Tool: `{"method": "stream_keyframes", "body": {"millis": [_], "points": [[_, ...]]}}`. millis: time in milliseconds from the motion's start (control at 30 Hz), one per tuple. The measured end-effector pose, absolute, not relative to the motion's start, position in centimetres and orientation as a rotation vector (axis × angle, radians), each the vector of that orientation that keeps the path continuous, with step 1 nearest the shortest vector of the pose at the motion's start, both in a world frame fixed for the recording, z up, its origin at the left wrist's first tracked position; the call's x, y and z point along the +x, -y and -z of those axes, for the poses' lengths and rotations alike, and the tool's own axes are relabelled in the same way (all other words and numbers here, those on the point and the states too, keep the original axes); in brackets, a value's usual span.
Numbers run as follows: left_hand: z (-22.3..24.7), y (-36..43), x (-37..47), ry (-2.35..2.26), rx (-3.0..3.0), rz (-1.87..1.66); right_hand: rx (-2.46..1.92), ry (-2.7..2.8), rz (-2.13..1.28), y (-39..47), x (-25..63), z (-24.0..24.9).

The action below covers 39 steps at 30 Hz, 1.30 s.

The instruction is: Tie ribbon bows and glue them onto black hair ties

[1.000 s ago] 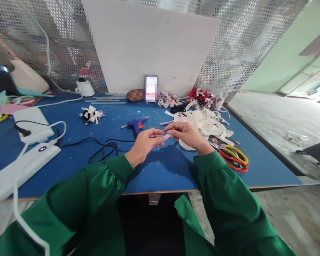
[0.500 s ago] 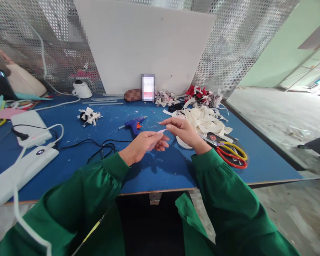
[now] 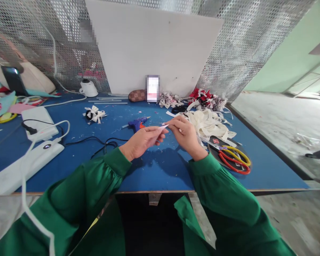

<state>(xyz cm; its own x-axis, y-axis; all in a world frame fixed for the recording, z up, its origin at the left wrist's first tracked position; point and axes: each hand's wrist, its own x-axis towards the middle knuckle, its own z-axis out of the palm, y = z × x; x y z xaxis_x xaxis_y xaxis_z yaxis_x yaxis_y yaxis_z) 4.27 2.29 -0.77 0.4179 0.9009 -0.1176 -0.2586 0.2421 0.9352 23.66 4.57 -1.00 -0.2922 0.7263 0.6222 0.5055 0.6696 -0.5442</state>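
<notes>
Above the middle of the blue table (image 3: 160, 177), my left hand (image 3: 141, 143) is closed round a short pale pinkish-white strip (image 3: 157, 133); whether it is ribbon or paper I cannot tell. The strip's free end points up to the right. There my right hand (image 3: 186, 138) meets it with thumb and fingertips pinched together, the other fingers curled. Just behind my left hand lies a blue glue gun (image 3: 137, 123) with an orange trigger. Scissors (image 3: 235, 159) with red and yellow handles rest to the right of my right hand, beside a heap of cream ribbon strips (image 3: 209, 122).
A black-and-white ribbon bow (image 3: 94, 114) lies at left. Along the back are glue sticks (image 3: 110, 101), a checked pouch (image 3: 137, 95), a phone (image 3: 153, 89) and ribbon bundles (image 3: 202, 97). A power strip (image 3: 29, 165), white cable and black cord (image 3: 93, 139) occupy the left side.
My right fingers have curled in from a straighter pose and now pinch at the strip's end. The strip stands out more from my left hand. The view has shifted slightly left.
</notes>
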Motion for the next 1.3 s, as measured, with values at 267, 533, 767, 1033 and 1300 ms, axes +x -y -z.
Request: {"method": "stream_keyframes", "body": {"millis": [267, 533, 767, 1033, 1300], "points": [[0.5, -1.9, 4.0, -0.739, 1.138, -0.923, -0.989, 1.905, -0.532, -4.7, 23.1, 1.7], [0.0, -2.8, 3.4, -0.827, 1.195, -1.210, -1.034, 1.800, -0.816, -3.9, 22.5, 1.7], [0.0, -2.9, 3.3, -0.815, 1.169, -1.244, -1.017, 1.733, -0.961, -3.9, 22.3, 1.8], [-0.3, -2.6, 3.5, -0.828, 1.180, -1.258, -0.989, 1.680, -1.149, -4.1, 22.3, 2.1], [0.0, -3.3, 3.3, -0.851, 1.127, -1.339, -0.989, 1.652, -1.154, -3.9, 22.1, 2.3]]}}
